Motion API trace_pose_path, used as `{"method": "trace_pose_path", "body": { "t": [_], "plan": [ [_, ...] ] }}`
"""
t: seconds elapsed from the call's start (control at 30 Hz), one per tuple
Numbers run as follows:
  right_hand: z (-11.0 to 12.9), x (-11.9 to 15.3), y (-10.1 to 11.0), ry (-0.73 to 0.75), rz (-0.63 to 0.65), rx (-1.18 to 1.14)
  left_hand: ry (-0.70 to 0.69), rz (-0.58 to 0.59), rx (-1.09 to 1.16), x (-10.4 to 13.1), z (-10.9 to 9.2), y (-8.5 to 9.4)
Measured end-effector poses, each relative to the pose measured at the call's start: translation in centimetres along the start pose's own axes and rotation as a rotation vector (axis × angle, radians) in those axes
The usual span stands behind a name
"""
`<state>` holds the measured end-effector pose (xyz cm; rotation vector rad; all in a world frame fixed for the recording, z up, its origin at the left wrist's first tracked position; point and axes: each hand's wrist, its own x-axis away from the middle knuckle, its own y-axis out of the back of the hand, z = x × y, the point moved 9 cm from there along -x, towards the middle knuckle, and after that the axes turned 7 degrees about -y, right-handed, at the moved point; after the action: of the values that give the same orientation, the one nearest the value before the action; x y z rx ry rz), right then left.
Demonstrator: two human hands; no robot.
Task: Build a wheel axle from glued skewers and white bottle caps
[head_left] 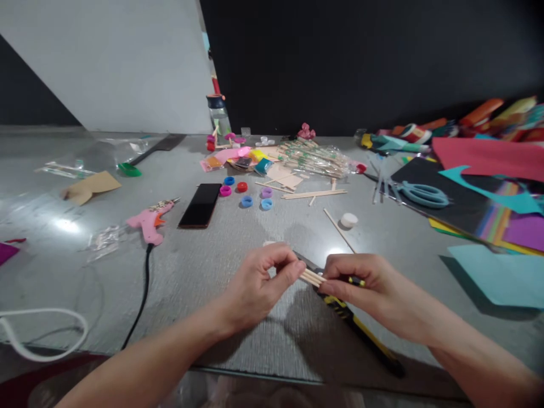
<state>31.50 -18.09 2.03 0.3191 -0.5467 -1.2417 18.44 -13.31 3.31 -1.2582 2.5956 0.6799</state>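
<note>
Several short pale wooden sticks [312, 277] lie side by side between my two hands, raised above the table. My left hand [272, 277] pinches their left end between thumb and fingers. At the right end, my right hand [361, 280] is closed on them in the same way. Below my right hand rests a yellow-and-black utility knife [361, 328], its blade pointing up and left, partly hidden by the hands. A long thin stick [339, 229] and a white bottle cap [349, 220] lie just beyond my right hand.
A pink glue gun [149, 222] and a black phone [200, 205] lie left. Coloured caps [247, 201], loose sticks [314, 194] and a bag of sticks [314, 157] lie farther back. Blue scissors [424, 194] and coloured sheets [501, 275] are right. A water bottle [220, 116] stands behind.
</note>
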Motion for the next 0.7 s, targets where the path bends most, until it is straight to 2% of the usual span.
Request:
{"method": "trace_pose_path", "body": {
  "t": [0.13, 0.3, 0.47, 0.57, 0.63, 0.7],
  "plan": [
    [0.6, 0.0, 0.2, -0.010, 0.013, 0.005, -0.034, -0.054, 0.009, 0.2, -0.5, 0.4],
    [1.9, -0.4, 0.9, 0.006, 0.002, 0.064, 0.030, -0.076, 0.026, 0.0, -1.0, 1.0],
    [3.5, -1.2, 1.2, 0.044, 0.044, 0.027, 0.050, -0.141, 0.071, 0.0, -2.3, 2.5],
    [4.4, -1.6, 1.3, 0.064, 0.052, -0.042, 0.062, -0.250, 0.203, 0.4, -2.6, 4.8],
    [4.7, -1.7, 0.9, 0.077, 0.071, 0.011, 0.041, -0.378, 0.244, 1.2, -2.9, 7.6],
    [5.0, -2.1, 0.7, 0.085, 0.021, 0.206, -0.003, -0.509, 0.288, 2.5, -3.3, 11.0]
  ]
}}
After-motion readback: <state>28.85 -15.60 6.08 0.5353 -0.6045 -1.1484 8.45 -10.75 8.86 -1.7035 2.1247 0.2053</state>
